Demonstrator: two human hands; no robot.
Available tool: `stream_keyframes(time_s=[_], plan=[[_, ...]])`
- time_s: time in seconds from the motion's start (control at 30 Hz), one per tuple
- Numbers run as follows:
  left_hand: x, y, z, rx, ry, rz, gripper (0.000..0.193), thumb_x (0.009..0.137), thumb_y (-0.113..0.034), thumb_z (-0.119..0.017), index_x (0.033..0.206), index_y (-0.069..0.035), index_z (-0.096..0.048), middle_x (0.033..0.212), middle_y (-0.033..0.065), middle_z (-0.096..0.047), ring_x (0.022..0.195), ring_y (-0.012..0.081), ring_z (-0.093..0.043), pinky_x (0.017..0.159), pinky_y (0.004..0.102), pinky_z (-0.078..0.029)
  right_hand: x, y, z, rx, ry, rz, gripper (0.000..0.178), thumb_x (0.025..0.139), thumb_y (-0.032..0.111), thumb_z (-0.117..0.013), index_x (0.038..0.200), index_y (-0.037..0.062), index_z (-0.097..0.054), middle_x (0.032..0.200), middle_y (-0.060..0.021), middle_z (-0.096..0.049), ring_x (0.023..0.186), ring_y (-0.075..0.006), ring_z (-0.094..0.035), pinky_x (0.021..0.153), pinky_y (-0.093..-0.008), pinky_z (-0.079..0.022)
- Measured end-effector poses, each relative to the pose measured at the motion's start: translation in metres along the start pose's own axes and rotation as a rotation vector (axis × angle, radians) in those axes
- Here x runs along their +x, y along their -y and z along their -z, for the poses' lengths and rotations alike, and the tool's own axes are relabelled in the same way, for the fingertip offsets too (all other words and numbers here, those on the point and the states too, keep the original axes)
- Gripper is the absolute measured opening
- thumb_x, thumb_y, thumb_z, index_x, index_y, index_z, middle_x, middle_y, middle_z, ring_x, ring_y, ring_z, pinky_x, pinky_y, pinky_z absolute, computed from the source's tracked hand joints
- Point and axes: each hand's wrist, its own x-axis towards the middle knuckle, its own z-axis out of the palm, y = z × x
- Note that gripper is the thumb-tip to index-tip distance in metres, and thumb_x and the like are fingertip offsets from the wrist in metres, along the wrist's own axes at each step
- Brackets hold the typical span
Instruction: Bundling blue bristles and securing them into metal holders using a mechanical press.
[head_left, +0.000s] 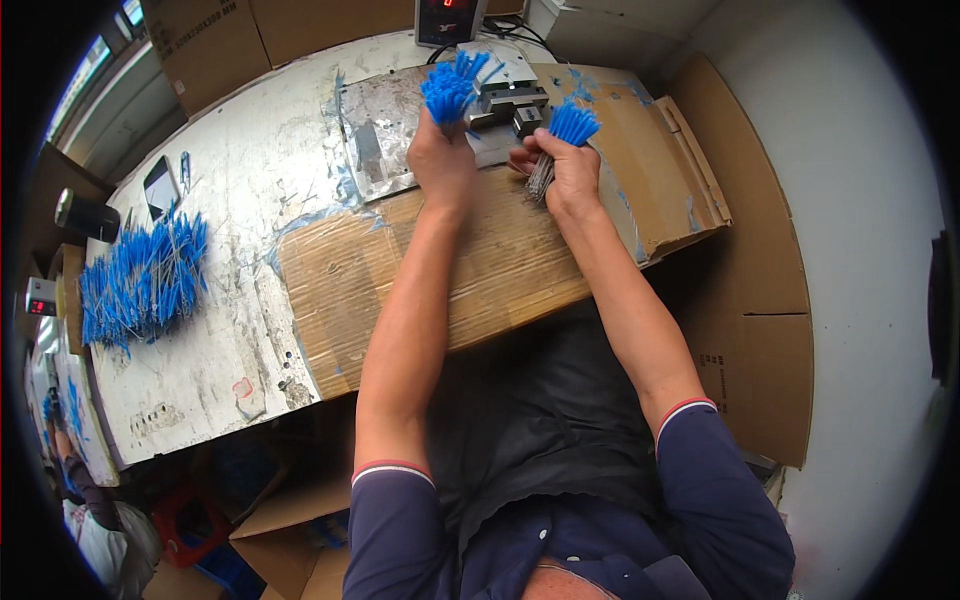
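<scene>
Closely round a bristly blue bundle (450,92), the left hand (440,165); around wiry blue-tipped strands (573,125), the right hand (576,176).

The strand pile (145,280) lies on the table (240,310), left of the cardboard (350,290).

Your left bundle (450,92) and right bundle (573,125): blue, plastic-looking tips; the right's stems (541,176) look metallic. Near you, ribbed cardboard (520,285), glossy. Far: scuffed metal plate (390,140). Left: worn white tabletop (240,300); smooth, glossy phone (160,188). Your apron (545,400): black cloth, mostly matt.
</scene>
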Motion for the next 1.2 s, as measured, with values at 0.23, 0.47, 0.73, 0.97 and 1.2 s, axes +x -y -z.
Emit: stream_keyframes(time_s=[0.23, 0.47, 0.73, 0.97, 1.2], plan=[[0.002, -0.001, 0.003, -0.129, 0.083, 0.119, 0.013, 0.095, -0.016, -0.068, 0.101, -0.004, -0.069, 0.081, 0.0082, -0.073, 0.074, 0.0156, -0.068, 0.069, 0.0324, -0.051, -0.001, 0.009, 0.004, -0.344, 0.124, 0.15, 0.016, 0.082, 0.005, -0.079, 0.092, 0.0017, -0.066, 0.077, -0.0044, -0.066, 0.058, -0.0118, -0.061, 0.045, -0.0262, -0.045], [-0.005, 0.005, -0.006, -0.099, 0.171, -0.016, 0.031, 0.089, -0.002, -0.066, 0.118, -0.01, -0.063, 0.084, 0.0125, -0.073, 0.078, 0.0274, -0.073, 0.069, 0.0392, -0.054, -0.005, 0.007, -0.008, -0.361, 0.155, 0.132, 0.021, 0.076, -0.002, -0.078, 0.091, 0.0002, -0.064, 0.073, -0.0039, -0.065, 0.054, -0.0116, -0.06, 0.043, -0.0243, -0.044], [0.0, 0.011, -0.005, -0.114, 0.081, 0.147, 0.021, 0.088, -0.006, -0.069, 0.108, -0.01, -0.063, 0.085, 0.0153, -0.072, 0.08, 0.0377, -0.07, 0.068, 0.0443, -0.052, 0.013, 0.004, 0.006, -0.385, -0.078, 0.242, 0.017, 0.077, -0.004, -0.077, 0.084, 0.0008, -0.063, 0.071, -0.0048, -0.064, 0.051, -0.0121, -0.058, 0.041, -0.0254, -0.044], [-0.002, 0.001, -0.001, 0.07, 0.013, 0.019, 0.019, 0.089, -0.009, -0.068, 0.106, -0.008, -0.061, 0.083, 0.0178, -0.07, 0.077, 0.0413, -0.068, 0.069, 0.0483, -0.05, 0.018, -0.002, 0.001, -0.412, -0.151, 0.236, 0.017, 0.077, -0.006, -0.076, 0.081, 0.001, -0.061, 0.068, -0.0046, -0.062, 0.049, -0.0119, -0.057, 0.038, -0.0259, -0.042], [0.0, 0.005, -0.002, 0.252, -0.037, -0.085, 0.011, 0.087, -0.007, -0.066, 0.095, -0.005, -0.059, 0.082, 0.0183, -0.066, 0.081, 0.0411, -0.064, 0.071, 0.0508, -0.048, 0.018, -0.005, -0.003, -0.428, -0.168, 0.243, 0.016, 0.079, -0.005, -0.075, 0.082, 0.0023, -0.062, 0.066, -0.0043, -0.062, 0.049, -0.0116, -0.058, 0.039, -0.0252, -0.043]])
